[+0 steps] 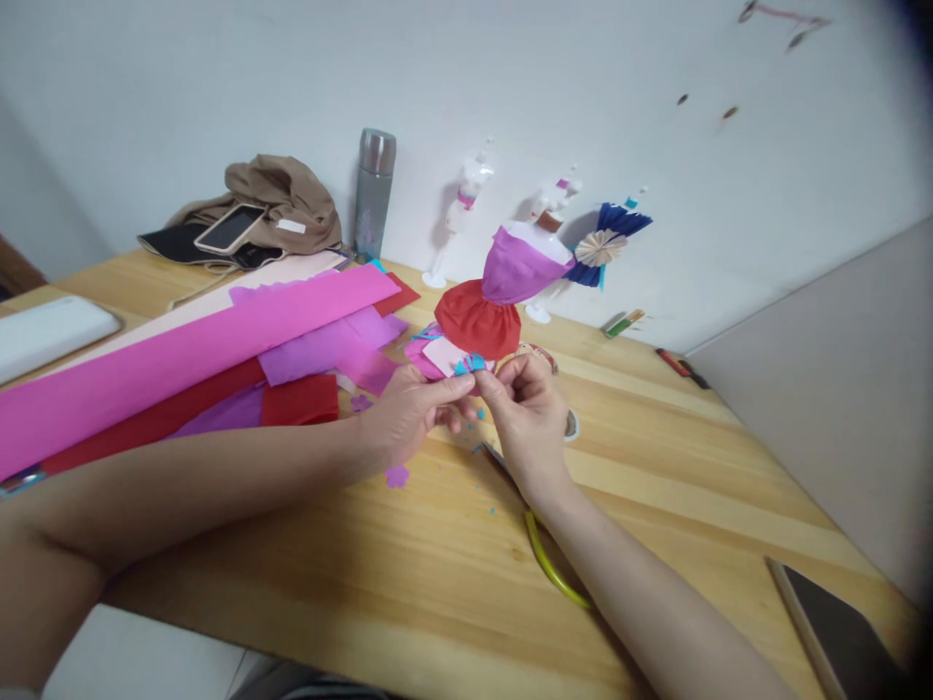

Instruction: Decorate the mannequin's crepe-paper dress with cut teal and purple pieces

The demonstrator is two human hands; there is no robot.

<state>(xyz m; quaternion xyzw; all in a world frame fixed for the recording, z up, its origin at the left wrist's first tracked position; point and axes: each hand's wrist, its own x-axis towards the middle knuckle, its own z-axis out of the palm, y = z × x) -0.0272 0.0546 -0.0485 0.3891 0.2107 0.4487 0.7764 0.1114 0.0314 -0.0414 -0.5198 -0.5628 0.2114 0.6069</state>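
Observation:
A small folded piece of blue paper [470,364] is pinched between my two hands. My left hand [415,403] grips it with thumb and fingers from the left, and my right hand [531,413] holds its other edge with the fingertips. Just behind it stands a small white dress form wearing a purple top [521,267] and a gathered red skirt [481,319]. Pink and purple paper pieces [441,356] lie at the foot of that skirt. Scissors with yellow handles [545,564] lie beneath my right forearm, which partly hides them.
Sheets of coloured paper [219,340] spread across the left of the table. Several small mannequins, one with a navy pleated dress [619,228], stand along the wall near a grey flask [374,194]. A phone [831,632] lies front right, and a cloth bag [284,199] back left.

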